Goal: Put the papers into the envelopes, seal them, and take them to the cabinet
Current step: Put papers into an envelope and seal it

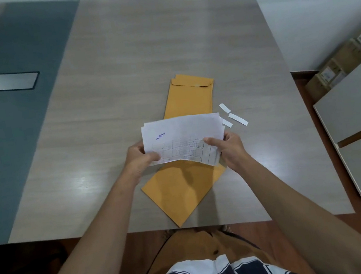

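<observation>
Head view: person stood at the near edge of a pale wood-grain laminate table (139, 49), both bare forearms reaching forward.

Left hand (140, 160) was closed on the left lower corner of a small stack of white printed paper sheets (183, 136), thumb on top, fingers underneath. Right hand (229, 151) pinched the stack's right lower corner the same way. Stack was held off the table, roughly landscape, edges slightly fanned. Top sheet carried a printed grid table along its near half and a small blue stamp or handwriting near the upper left; text too small to read.

Two mustard-yellow manila paper envelopes lay flat on the table:
- near envelope (182, 192), directly under the sheets at 6 o'clock from them, rotated so one corner pointed at the table's near edge; its top end was hidden by the sheets and hands.
- far envelope (189, 96), at 12 o'clock from the sheets, long axis running away from the person, flap at the far end folded down. Its near end was hidden behind the stack. Couldn't tell if the two envelopes touched.

Three small white paper strips (238, 119) sat on the table at 2–3 o'clock from the stack, just beside its right edge, loosely scattered.

At 10 o'clock, well apart: a grey-blue inlay band (9, 114) along the table with a brushed-metal rectangular cover plate (6, 81) set in it.

At 3 o'clock, off the table: flat light-grey panels (357, 112) and brown cardboard boxes with white labels (346, 55) on the floor against the wall.
</observation>
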